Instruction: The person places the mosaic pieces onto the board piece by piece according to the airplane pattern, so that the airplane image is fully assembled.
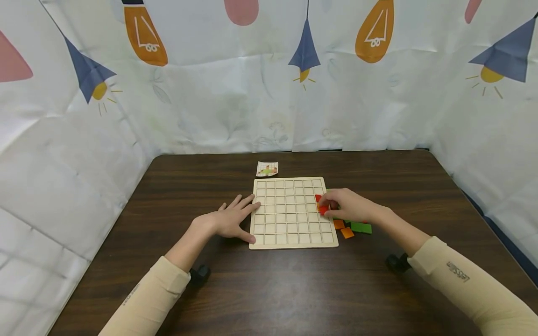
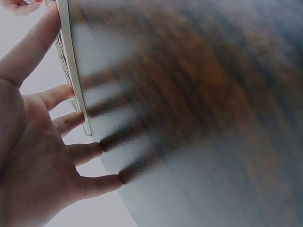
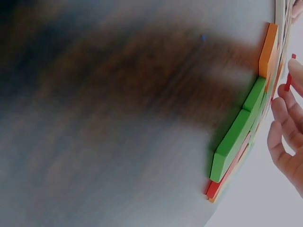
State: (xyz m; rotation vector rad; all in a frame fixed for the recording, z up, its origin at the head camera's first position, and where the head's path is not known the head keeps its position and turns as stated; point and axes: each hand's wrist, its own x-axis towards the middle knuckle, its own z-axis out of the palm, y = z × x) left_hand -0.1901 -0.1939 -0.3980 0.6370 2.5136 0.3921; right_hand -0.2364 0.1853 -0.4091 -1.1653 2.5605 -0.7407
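A pale wooden grid board (image 1: 290, 210) lies flat on the table. My left hand (image 1: 230, 219) has its fingers spread straight, with the thumb and some fingertips at the board's left edge; the left wrist view shows this hand (image 2: 38, 146) from the palm side. Over the board's right edge, my right hand (image 1: 352, 205) pinches a small red tile (image 1: 323, 210) between thumb and fingers. The tile (image 3: 288, 81) appears edge-on in the right wrist view. Another red tile (image 1: 318, 198) shows on the grid just beyond the fingers, partly covered by them.
Right of the board lie loose pieces, among them a green block (image 1: 360, 227) and an orange tile (image 1: 346, 232); my right hand hides part of the pile. Behind the board lies a small card (image 1: 267, 169) with a coloured grid pattern. A printed curtain (image 1: 235, 102) hangs behind the dark table (image 1: 201, 172).
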